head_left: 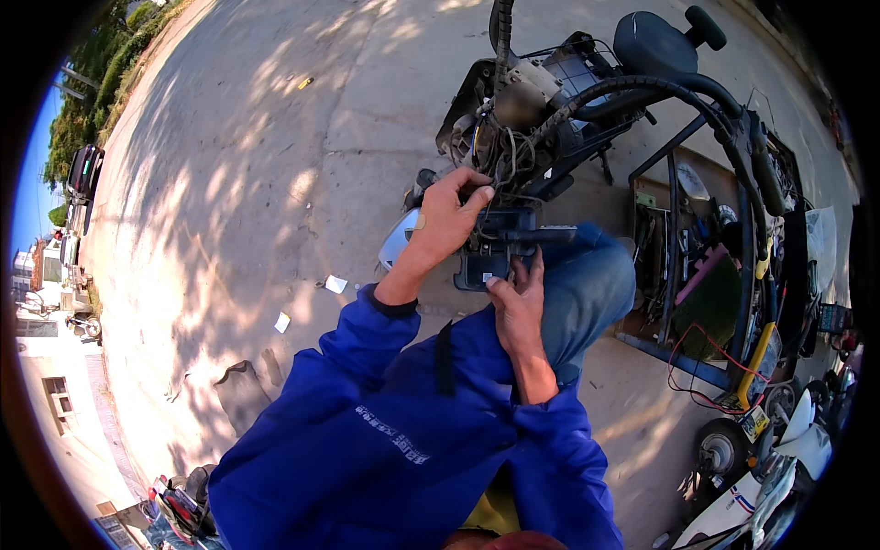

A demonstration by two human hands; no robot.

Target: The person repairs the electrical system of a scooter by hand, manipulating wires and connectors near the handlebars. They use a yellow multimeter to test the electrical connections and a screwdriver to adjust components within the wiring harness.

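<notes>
A partly stripped scooter [522, 101] stands in front of me with a tangle of wires [513, 156] hanging from its opened front. My left hand [447, 218] is closed at the near end of those wires, thumb and fingers pinched together. What lies between the fingertips is too small to make out. Below it is a dark plastic part [475, 269] with box-like recesses, close to my knee. My right hand [520, 312] grips its near edge between thumb and fingers. A dark bar-shaped piece [550, 235] lies across the part's right side.
A silver-blue curved panel [397, 240] rests left of the plastic part. To the right stands a metal-framed bin [674, 238] of tools, with a yellow-edged device [757, 365] and red leads. More scooters [724, 449] are at lower right. White scraps [336, 284] lie on the concrete.
</notes>
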